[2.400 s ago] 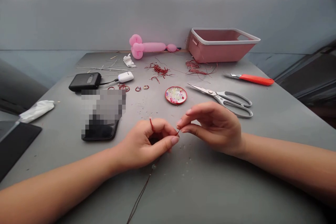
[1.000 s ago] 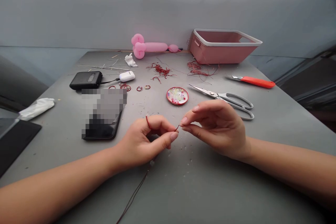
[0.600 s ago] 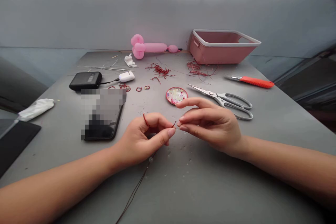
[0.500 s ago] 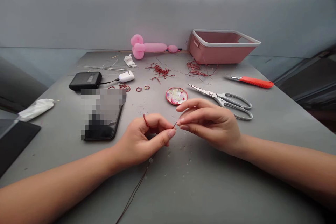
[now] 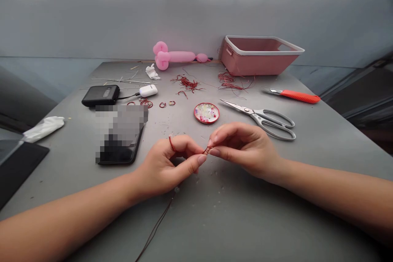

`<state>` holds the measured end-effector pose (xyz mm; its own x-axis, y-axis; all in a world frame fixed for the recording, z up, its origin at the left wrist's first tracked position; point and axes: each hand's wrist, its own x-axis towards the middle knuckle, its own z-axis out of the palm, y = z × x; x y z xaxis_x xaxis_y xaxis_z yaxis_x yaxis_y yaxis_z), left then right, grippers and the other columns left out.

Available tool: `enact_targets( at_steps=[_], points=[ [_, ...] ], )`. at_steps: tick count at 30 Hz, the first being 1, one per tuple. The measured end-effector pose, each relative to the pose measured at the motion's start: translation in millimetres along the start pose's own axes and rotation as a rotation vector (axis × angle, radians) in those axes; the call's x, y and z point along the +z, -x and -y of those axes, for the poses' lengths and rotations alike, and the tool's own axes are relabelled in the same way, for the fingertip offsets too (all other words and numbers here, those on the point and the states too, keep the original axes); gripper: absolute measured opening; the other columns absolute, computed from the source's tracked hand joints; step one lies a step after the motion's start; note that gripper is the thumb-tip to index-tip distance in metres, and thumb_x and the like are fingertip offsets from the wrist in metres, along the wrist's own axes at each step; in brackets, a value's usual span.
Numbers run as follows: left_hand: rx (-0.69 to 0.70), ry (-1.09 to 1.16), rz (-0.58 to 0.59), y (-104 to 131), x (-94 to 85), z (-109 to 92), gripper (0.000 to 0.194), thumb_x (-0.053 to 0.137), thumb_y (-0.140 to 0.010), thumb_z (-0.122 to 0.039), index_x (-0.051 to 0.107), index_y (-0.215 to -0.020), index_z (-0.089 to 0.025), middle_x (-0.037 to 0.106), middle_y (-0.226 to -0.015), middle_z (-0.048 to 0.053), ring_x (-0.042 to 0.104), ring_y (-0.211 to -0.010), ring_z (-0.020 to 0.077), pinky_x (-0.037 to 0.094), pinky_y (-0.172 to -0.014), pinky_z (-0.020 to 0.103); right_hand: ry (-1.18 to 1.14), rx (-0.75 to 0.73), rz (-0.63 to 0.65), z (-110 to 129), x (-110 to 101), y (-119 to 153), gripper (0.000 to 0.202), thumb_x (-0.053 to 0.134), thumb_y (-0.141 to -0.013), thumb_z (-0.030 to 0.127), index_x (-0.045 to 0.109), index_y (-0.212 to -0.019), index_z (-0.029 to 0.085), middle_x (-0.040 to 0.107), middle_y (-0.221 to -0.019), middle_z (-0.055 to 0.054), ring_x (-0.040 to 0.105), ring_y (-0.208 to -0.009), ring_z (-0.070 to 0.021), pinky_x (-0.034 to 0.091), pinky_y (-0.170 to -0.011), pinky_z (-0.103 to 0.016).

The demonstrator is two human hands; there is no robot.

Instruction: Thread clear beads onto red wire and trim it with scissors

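Observation:
Between thumb and forefinger, my left hand pinches a thin dark-red cord. A red ring circles that hand's forefinger. My right hand meets it from the other side, its thumb and forefinger closed on the short end of the same cord. Below my left hand, dark strands with a small clear bead run down toward the bottom edge. Whether they join the pinched cord is hidden by the fingers. Just beyond my hands lies a round red-rimmed dish of small coloured beads.
Scissors and an orange cutter knife lie at right. A phone, power bank and white case lie at left. Behind are red cord pieces, a pink balloon figure and a pink basket.
My right hand has lowered slightly, and its raised fingers have curled in. Its thumb and forefinger have closed on the cord end at my left fingertips. My left hand has hardly moved.

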<state>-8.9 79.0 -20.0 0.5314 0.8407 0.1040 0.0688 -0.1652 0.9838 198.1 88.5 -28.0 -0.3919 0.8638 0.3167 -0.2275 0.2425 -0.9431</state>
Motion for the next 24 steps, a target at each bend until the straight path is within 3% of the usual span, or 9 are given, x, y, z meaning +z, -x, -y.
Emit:
enact_targets(
  at_steps=[4, 11, 16, 18, 21, 24],
  points=[
    [-0.025, -0.004, 0.002, 0.0, -0.1, -2.8, 0.004, 0.064, -0.085, -0.018, 0.063, -0.082, -0.015, 0.059, -0.065, -0.004, 0.053, -0.056, 0.0049, 0.044, -0.052, 0.013, -0.093, 0.048, -0.007, 1.6, 1.0, 0.2, 0.026, 0.075, -0.077, 0.007, 0.059, -0.091, 0.022, 0.071, -0.079, 0.003, 0.070, -0.073, -0.0080, 0.062, -0.070, -0.019],
    [-0.061, -0.021, 0.017, 0.4, 0.9, -5.4, 0.005, 0.065, -0.083, -0.020, 0.064, -0.083, -0.014, 0.059, -0.064, -0.003, 0.053, -0.057, 0.0065, 0.044, -0.053, 0.015, -0.043, 0.048, 0.001, 0.7, 1.1, 2.2, 0.027, 0.076, -0.078, 0.012, 0.056, -0.093, 0.024, 0.071, -0.079, 0.003, 0.070, -0.074, -0.0095, 0.061, -0.070, -0.021],
    [-0.115, 0.035, -0.086, -4.5, 1.8, -3.9, 0.008, 0.064, -0.084, -0.022, 0.062, -0.082, -0.016, 0.060, -0.067, -0.003, 0.056, -0.058, 0.0068, 0.047, -0.057, 0.017, 0.324, 0.031, -0.088, 2.7, -9.6, -6.8, 0.013, 0.072, -0.082, 0.028, 0.062, -0.088, 0.021, 0.066, -0.083, 0.000, 0.064, -0.075, -0.0122, 0.054, -0.071, -0.026],
    [-0.132, 0.053, -0.116, -5.7, 1.5, -3.7, 0.008, 0.064, -0.084, -0.023, 0.061, -0.082, -0.016, 0.060, -0.067, -0.003, 0.057, -0.060, 0.0067, 0.048, -0.059, 0.017, 0.585, 0.099, -0.004, 11.4, -20.5, -15.3, 0.016, 0.066, -0.086, 0.035, 0.066, -0.085, 0.019, 0.066, -0.081, -0.002, 0.060, -0.074, -0.0136, 0.049, -0.069, -0.027],
    [-0.155, 0.067, -0.121, -5.7, 0.9, -3.1, 0.009, 0.064, -0.085, -0.024, 0.060, -0.082, -0.016, 0.060, -0.066, -0.004, 0.056, -0.060, 0.0068, 0.047, -0.060, 0.017, 0.864, 0.286, 0.284, 33.2, -39.2, -28.4, 0.034, 0.058, -0.088, 0.045, 0.064, -0.068, 0.018, 0.066, -0.081, -0.003, 0.057, -0.073, -0.0143, 0.043, -0.066, -0.028],
    [-0.170, 0.053, -0.108, -5.1, 0.5, -1.7, 0.012, 0.065, -0.085, -0.027, 0.061, -0.082, -0.016, 0.060, -0.067, -0.004, 0.056, -0.061, 0.0073, 0.046, -0.060, 0.018, 1.054, 0.482, 0.558, 55.0, -52.5, -35.4, 0.026, 0.061, -0.085, 0.046, 0.067, -0.079, 0.022, 0.067, -0.083, -0.001, 0.057, -0.071, -0.0148, 0.041, -0.061, -0.027]
  ],
)
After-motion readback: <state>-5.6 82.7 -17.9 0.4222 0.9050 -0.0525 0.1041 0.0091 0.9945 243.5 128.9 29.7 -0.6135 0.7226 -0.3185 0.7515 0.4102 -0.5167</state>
